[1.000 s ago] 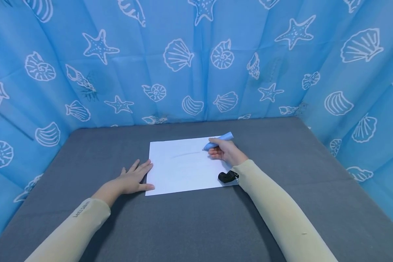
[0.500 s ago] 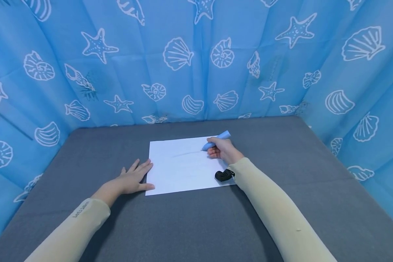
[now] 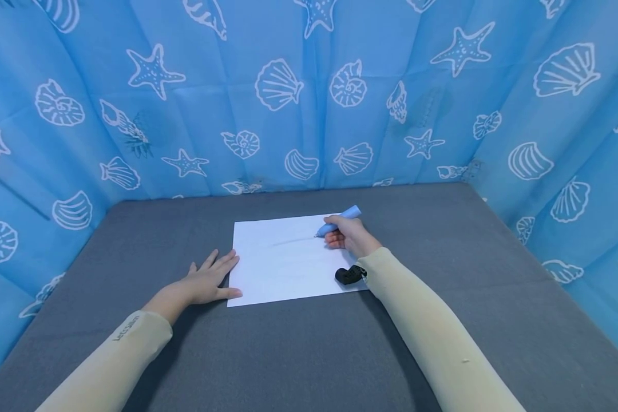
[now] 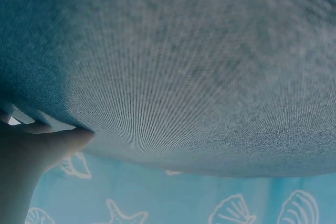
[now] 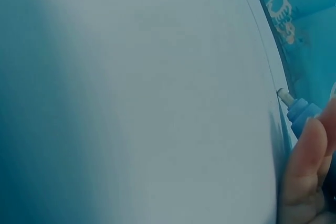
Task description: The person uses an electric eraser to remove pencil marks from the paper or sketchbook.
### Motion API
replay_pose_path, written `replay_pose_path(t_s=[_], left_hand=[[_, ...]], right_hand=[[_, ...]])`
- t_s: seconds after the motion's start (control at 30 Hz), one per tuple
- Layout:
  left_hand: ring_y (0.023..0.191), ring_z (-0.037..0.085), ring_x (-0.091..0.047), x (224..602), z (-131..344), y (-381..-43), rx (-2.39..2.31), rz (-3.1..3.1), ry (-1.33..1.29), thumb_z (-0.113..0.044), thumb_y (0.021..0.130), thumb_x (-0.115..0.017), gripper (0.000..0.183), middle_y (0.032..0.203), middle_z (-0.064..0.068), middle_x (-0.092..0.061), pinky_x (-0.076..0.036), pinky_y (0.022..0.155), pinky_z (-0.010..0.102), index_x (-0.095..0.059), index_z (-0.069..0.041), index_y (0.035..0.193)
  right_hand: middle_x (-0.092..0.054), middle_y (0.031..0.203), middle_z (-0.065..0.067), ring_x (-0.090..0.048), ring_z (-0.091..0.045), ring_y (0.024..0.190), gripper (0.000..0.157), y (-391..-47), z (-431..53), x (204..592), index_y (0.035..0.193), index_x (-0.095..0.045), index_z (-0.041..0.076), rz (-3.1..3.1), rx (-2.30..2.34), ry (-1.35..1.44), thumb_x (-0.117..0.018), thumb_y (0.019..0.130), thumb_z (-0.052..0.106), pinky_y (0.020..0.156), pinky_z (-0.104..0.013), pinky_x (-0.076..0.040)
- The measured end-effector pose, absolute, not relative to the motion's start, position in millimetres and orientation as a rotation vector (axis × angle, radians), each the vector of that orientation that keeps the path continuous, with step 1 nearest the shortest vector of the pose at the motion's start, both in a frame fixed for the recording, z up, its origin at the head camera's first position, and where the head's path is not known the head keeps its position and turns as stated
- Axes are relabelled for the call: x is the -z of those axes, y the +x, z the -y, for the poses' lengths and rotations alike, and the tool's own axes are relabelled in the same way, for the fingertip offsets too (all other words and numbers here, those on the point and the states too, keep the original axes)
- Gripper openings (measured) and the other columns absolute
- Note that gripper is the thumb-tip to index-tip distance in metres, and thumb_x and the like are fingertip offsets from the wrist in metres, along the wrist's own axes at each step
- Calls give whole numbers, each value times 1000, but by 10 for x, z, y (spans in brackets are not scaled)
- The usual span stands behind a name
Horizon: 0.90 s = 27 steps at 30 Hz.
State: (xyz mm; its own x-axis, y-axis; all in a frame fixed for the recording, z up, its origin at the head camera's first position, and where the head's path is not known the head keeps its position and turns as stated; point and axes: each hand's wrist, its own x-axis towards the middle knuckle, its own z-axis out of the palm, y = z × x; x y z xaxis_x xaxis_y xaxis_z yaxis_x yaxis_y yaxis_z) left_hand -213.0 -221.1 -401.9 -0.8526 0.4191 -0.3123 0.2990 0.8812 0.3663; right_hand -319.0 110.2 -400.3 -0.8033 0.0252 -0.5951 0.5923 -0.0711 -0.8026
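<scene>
In the head view a white sheet of paper (image 3: 278,269) lies on the grey cloth. My right hand (image 3: 352,234) grips a thick light blue marker (image 3: 351,212), its tip at the paper's upper right part. From the tip a faint thin line (image 3: 293,241) runs leftward across the sheet. Up close in the right wrist view, the marker (image 5: 302,113) shows a pale nozzle with a dark point meeting the paper (image 5: 173,93), beside curled fingers (image 5: 310,150). My left hand (image 3: 208,283) lies flat with spread fingers, fingertips and thumb touching the sheet's left edge.
Grey cloth (image 3: 268,355) covers the table all around the sheet. A blue curtain (image 3: 201,126) with white shell and starfish prints hangs along the back and sides. A black wrist-worn device (image 3: 349,276) pokes out below the right cuff, over the paper.
The right hand and marker have shifted slightly left, mostly in the first half second. The left hand keeps its place on the paper's edge.
</scene>
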Motion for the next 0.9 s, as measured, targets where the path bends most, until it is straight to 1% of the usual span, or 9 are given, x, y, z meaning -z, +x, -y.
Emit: replay_pose_path(t_s=[0.23, 0.33, 0.57, 0.9], left_hand=[[144, 46, 5, 4150, 2266, -2181, -405, -2680, 522, -71, 84, -55, 103, 162, 13, -9, 4, 101, 76, -18, -8, 156], [144, 46, 5, 4189, 2287, -2197, -418, -2688, 529, -71, 83, -56, 104, 162, 13, -9, 5, 100, 77, -18, -7, 155], [144, 46, 5, 4167, 2285, -2194, -427, -2673, 538, -74, 82, -53, 106, 162, 13, -8, 5, 100, 76, -17, -8, 156], [144, 48, 4, 4138, 2275, -2171, -445, -2678, 551, -72, 83, -54, 104, 162, 14, -10, 3, 100, 77, -19, -7, 155]], right_hand=[[-59, 62, -6, -55, -12, 48, 24, -3183, -1096, 4002, 96, -62, -1, -1820, 1930, 666, -65, 94, 23, 49, -24, -52], [-59, 62, -6, -55, -12, 48, 24, -3172, -1097, 3999, 97, -62, -1, -1819, 1931, 666, -65, 94, 23, 50, -24, -52], [-59, 63, -6, -55, -12, 48, 25, -3164, -1101, 3992, 99, -61, -1, -1814, 1930, 672, -65, 94, 23, 50, -24, -52], [-59, 62, -6, -55, -13, 48, 24, -3171, -1104, 4003, 96, -61, -1, -1816, 1944, 671, -66, 94, 23, 50, -24, -53]])
